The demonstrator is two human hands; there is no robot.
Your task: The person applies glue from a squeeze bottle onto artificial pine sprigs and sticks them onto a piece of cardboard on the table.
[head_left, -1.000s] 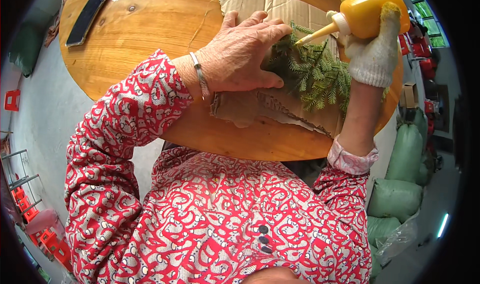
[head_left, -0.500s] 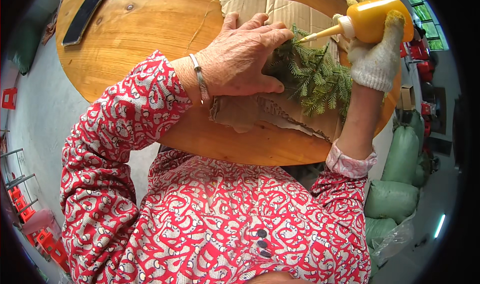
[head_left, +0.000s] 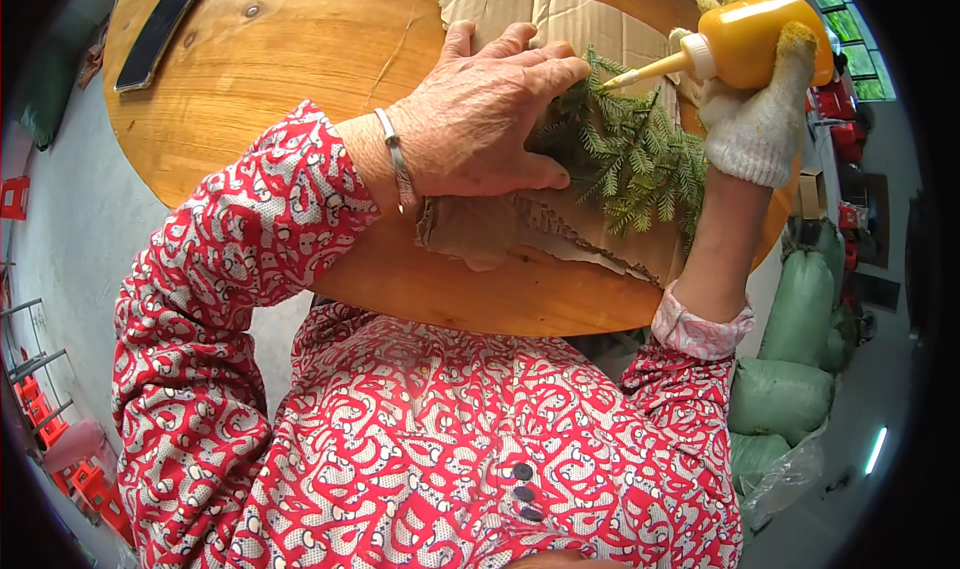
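The left hand (head_left: 490, 119) lies flat, fingers spread and open, pressing down on a bunch of green sprigs (head_left: 630, 159) that rests on a sheet of torn brown cardboard (head_left: 560, 229). Its fingertips point toward 2 o'clock and cover the left end of the greenery; its grip closes on nothing. A thin metal bangle (head_left: 397, 164) sits at the wrist, where a red patterned sleeve (head_left: 260, 239) ends.

The right hand (head_left: 755, 119), in a white knit glove, comes up from 5 o'clock and has its grip wrapped around a yellow squeeze bottle (head_left: 750, 39), held tilted on its side at 1 o'clock of the greenery. The bottle's pale nozzle (head_left: 640, 71) points toward 8 o'clock, its tip just beside the left hand's fingertips and touching, or nearly touching, the top of the sprigs; which one cannot be told.

The cardboard lies on a round wooden table (head_left: 280, 79), reaching its near edge. A long dark flat thing (head_left: 160, 29) lies on the table at 10 o'clock, well apart from the hands. Green sacks (head_left: 790, 369) stand on the floor at 4 o'clock.
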